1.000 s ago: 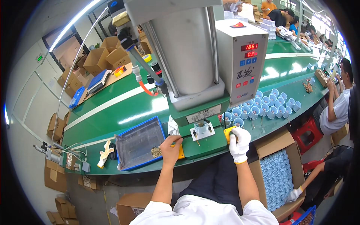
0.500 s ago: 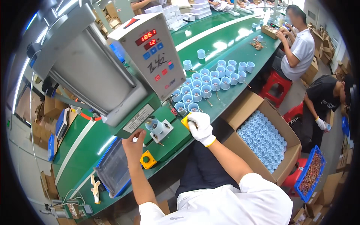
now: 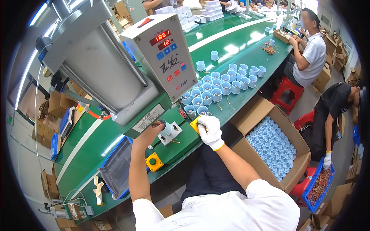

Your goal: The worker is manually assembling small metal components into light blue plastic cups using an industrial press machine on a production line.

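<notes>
The bare left hand (image 3: 154,129) pinches a small pale-blue plastic cup (image 3: 166,127), holding it over the white fixture plate (image 3: 170,133) under the grey press machine (image 3: 111,73) at the near edge of the green table (image 3: 231,42). The white-gloved right hand (image 3: 209,131) clenches over a yellow push-button box (image 3: 194,124). This looks like the loading step; next, seating the cup squarely and withdrawing the fingers seems needed. More blue cups (image 3: 223,84) stand clustered toward the table's right side.

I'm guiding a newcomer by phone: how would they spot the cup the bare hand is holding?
Start at the big grey press machine on the green bench. On the white fixture plate under its front, the left hand grips one pale blue cup. It sits alone there, apart from the cluster of cups farther right.
</notes>
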`<act>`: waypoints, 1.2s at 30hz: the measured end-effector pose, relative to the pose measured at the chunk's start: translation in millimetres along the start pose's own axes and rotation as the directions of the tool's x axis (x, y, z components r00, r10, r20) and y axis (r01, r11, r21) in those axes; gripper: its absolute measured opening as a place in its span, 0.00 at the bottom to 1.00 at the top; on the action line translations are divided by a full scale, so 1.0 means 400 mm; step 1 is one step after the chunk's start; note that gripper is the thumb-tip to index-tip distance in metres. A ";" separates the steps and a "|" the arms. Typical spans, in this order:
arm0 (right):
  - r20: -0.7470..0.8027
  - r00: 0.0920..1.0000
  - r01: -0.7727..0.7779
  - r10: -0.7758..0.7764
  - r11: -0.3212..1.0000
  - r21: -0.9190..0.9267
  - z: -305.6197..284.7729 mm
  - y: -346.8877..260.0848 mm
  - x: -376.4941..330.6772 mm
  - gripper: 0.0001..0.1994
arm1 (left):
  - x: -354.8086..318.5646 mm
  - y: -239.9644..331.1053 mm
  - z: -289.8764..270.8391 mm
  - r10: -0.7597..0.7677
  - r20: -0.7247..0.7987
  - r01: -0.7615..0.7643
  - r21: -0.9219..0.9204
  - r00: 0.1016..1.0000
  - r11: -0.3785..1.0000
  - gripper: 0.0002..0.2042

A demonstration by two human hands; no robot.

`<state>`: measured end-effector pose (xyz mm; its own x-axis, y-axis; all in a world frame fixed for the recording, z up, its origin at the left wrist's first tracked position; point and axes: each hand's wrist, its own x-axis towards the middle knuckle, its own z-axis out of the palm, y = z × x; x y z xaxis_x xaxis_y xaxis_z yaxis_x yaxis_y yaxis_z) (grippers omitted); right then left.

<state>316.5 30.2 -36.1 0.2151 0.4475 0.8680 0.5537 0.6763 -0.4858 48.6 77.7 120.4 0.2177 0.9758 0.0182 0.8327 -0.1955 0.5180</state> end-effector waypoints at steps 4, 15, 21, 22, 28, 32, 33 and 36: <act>-0.011 1.000 0.018 -0.018 1.000 -0.013 -0.009 0.013 0.000 0.11 | -0.002 0.021 -0.002 -0.060 0.017 0.061 -0.040 0.998 0.997 0.15; -0.011 1.000 -0.014 0.014 0.998 -0.061 0.001 0.005 -0.008 0.15 | -0.097 -0.086 0.032 0.037 -0.267 -0.111 -0.267 0.963 0.957 0.15; 0.065 0.998 -0.017 0.014 0.998 0.057 -0.014 0.007 -0.030 0.15 | -0.415 -0.288 0.265 0.043 -0.626 -0.111 -0.070 0.778 0.991 0.09; 0.068 0.998 -0.017 0.012 0.998 0.066 -0.012 -0.001 -0.022 0.15 | -0.436 -0.299 0.272 0.038 -0.655 -0.104 -0.062 0.755 0.993 0.09; 0.162 0.984 0.100 -0.074 0.983 -0.153 0.014 -0.010 -0.004 0.08 | -0.395 -0.276 0.195 0.335 -0.580 -0.183 0.306 0.742 0.934 0.08; 0.179 0.984 0.019 0.003 0.993 -0.117 0.002 0.072 -0.023 0.07 | -0.343 -0.265 0.152 0.400 -0.447 -0.304 0.271 0.800 0.913 0.05; 0.177 0.984 -0.023 0.031 0.998 -0.050 -0.001 0.053 -0.012 0.09 | -0.360 -0.295 0.138 0.264 -0.439 -0.248 0.095 0.859 0.964 0.05; 0.133 0.989 -0.072 0.066 0.997 0.037 -0.007 0.067 -0.028 0.14 | -0.359 -0.398 0.133 0.016 -0.501 -0.039 -0.034 0.865 0.999 0.07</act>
<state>331.3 41.7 -58.4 0.1426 0.5649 0.8128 0.5065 0.6638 -0.5503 -88.2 -36.7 -10.2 -0.0529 0.8901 0.4526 0.8060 -0.2295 0.5456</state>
